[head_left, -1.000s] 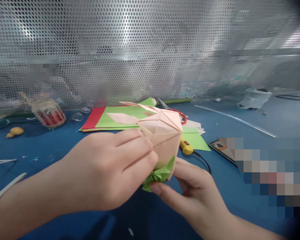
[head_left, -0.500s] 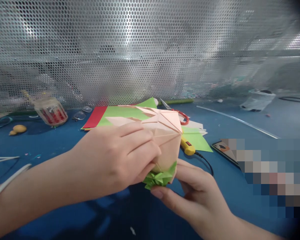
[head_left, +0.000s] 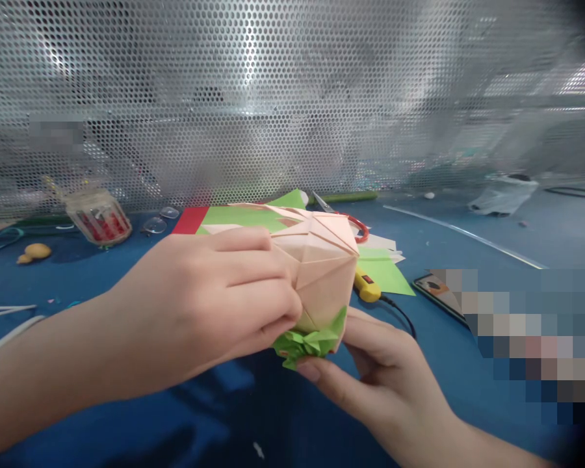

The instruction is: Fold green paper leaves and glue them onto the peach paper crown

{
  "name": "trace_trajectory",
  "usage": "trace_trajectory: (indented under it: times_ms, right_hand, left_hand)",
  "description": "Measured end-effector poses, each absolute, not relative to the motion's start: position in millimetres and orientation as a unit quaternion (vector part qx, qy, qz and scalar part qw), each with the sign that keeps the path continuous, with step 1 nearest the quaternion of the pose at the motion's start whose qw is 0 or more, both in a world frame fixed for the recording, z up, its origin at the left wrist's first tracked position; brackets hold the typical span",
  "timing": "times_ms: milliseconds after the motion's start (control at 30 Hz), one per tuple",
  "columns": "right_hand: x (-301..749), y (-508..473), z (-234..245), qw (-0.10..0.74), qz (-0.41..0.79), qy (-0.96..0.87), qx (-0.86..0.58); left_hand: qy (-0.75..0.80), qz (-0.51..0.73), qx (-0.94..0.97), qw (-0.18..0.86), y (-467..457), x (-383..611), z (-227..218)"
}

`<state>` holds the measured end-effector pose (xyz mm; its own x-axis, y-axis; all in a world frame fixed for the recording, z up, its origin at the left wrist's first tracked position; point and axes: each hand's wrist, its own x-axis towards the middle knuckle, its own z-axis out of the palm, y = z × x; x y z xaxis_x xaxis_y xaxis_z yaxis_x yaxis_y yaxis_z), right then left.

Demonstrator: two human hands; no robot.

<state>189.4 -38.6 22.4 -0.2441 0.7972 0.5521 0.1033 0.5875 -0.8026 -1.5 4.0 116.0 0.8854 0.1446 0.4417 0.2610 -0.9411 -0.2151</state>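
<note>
Between my two hands is a folded pale-pink paper flower [head_left: 324, 276], with pointed petals spreading toward the back left and crumpled green paper leaves [head_left: 309, 344] at its near end. My left hand [head_left: 224, 292] is closed over the flower's left side, fingers curled on the petals; the fingertips are hidden. My right hand [head_left: 387, 370] grips the near end from the right, thumb against the green leaves and fingers behind the paper. The flower is held above the blue table.
Behind the flower lie green paper sheets [head_left: 387, 276], a red sheet [head_left: 190, 221], red-handled scissors [head_left: 361, 229] and a yellow corded tool [head_left: 368, 288]. A phone [head_left: 439, 296] lies right; a glass jar [head_left: 100, 218] and spectacles [head_left: 155, 225] lie left. A perforated metal screen [head_left: 292, 97] stands behind.
My left hand has shifted slightly left and its fingers are curled tighter, showing more of the flower's pink side. My right hand has stayed nearly still at the green leaves.
</note>
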Motion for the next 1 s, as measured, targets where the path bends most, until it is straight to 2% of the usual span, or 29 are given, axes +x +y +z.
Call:
trace_trajectory:
  times_ms: [167,367,633,700,900,1000]
  right_hand:
    - [188,-39,21,0.527,0.333,-0.710,-0.328]
    - [188,-39,22,0.520,0.343,-0.702,-0.346]
    - [190,-39,22,0.511,0.332,-0.711,-0.352]
    - [189,-39,23,0.512,0.336,-0.711,-0.345]
    - [189,-39,25,0.516,0.346,-0.703,-0.348]
    - [189,-38,24,0.513,0.351,-0.699,-0.353]
  left_hand:
    - [-0.092,-0.225,-0.958,0.152,4,-2,114]
    - [-0.070,-0.202,-0.950,0.229,6,0,112]
    - [-0.035,-0.224,-0.942,0.248,15,0,102]
    - [-0.042,-0.237,-0.944,0.227,15,0,100]
    - [-0.113,-0.224,-0.968,0.025,13,-4,105]
    - [-0.112,-0.241,-0.963,0.035,10,-5,108]
